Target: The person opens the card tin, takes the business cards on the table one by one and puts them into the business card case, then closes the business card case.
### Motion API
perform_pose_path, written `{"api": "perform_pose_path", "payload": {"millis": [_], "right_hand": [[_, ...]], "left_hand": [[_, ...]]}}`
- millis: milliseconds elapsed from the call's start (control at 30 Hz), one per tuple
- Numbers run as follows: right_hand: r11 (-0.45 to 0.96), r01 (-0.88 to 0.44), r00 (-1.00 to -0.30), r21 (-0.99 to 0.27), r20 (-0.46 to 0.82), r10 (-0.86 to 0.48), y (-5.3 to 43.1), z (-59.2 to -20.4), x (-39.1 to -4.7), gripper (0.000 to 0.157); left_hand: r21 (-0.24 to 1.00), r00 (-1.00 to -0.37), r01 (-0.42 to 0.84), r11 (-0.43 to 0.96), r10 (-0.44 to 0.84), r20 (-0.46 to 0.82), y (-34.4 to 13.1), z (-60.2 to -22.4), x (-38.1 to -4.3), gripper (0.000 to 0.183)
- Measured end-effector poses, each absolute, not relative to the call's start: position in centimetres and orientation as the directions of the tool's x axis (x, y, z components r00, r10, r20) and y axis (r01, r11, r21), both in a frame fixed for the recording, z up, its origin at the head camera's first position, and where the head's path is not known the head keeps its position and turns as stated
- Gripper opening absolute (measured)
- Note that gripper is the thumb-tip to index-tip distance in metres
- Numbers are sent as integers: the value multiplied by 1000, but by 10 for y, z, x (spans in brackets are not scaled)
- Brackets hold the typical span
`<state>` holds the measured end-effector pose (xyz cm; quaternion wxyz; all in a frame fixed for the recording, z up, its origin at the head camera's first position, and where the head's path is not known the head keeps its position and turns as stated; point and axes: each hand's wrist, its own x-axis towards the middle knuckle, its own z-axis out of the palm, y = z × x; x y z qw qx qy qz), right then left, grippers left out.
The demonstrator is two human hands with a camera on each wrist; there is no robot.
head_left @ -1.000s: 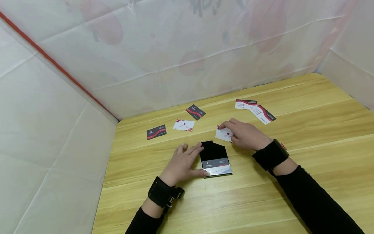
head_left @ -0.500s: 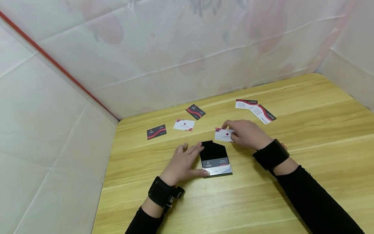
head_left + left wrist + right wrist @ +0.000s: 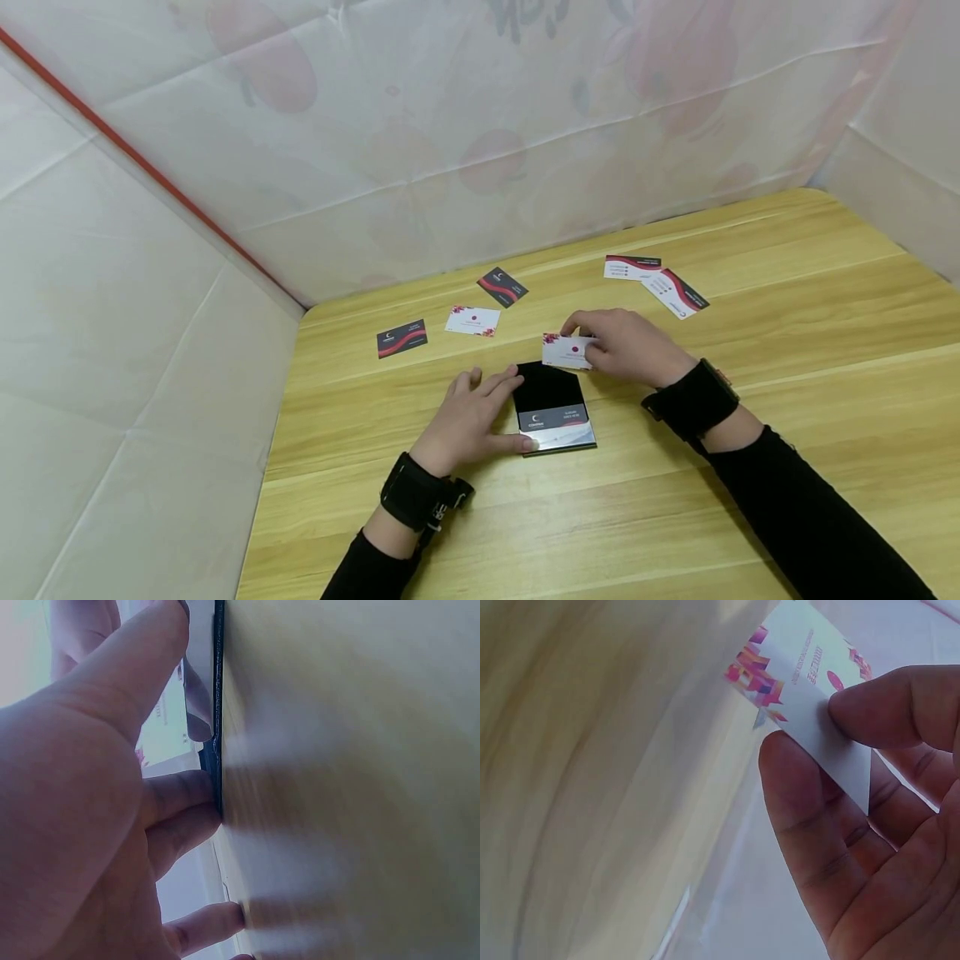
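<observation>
In the head view a business card case lies opened flat, with a black inner lid and a silvery front part; a dark grey business card shows in it. My left hand steadies the case from its left side, the thumb on the silvery front corner and extended fingers at the far left corner. Just beyond the lid, my right hand pinches a white business card with pink-red corner patterns. In the right wrist view this card sits between thumb and fingers, tilted and clear of the table.
On the wooden table, two dark cards and a white patterned card lie at the back left. Two white cards with red waves overlap at the back right. Fabric walls border the table's back and left.
My right hand has picked the white business card up from the table and brought it a little left and nearer the case. The left hand and the case have stayed put.
</observation>
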<state>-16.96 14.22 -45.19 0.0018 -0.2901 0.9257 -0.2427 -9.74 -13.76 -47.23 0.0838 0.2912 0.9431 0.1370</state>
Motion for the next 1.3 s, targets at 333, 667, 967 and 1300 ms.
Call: {"api": "perform_pose_path", "payload": {"millis": [333,667,967,1300], "right_hand": [[633,-555,-790,-539,105,-604,129,-450,-162,33],[636,-581,-765,-508,75,-639,115,-451,-153,30],[602,-614,-737,-510,96,-669,110,-453,-148,28],[583,-642,-701,-497,73,-710,105,-454,-144,28]], "left_hand": [[298,-816,529,795,573,-77,-137,-473,-98,94],[276,-820,522,807,563,-97,-136,-473,-100,97],[267,-818,526,808,566,-102,-136,-472,-100,100],[281,-819,521,806,565,-103,-135,-471,-99,100]]}}
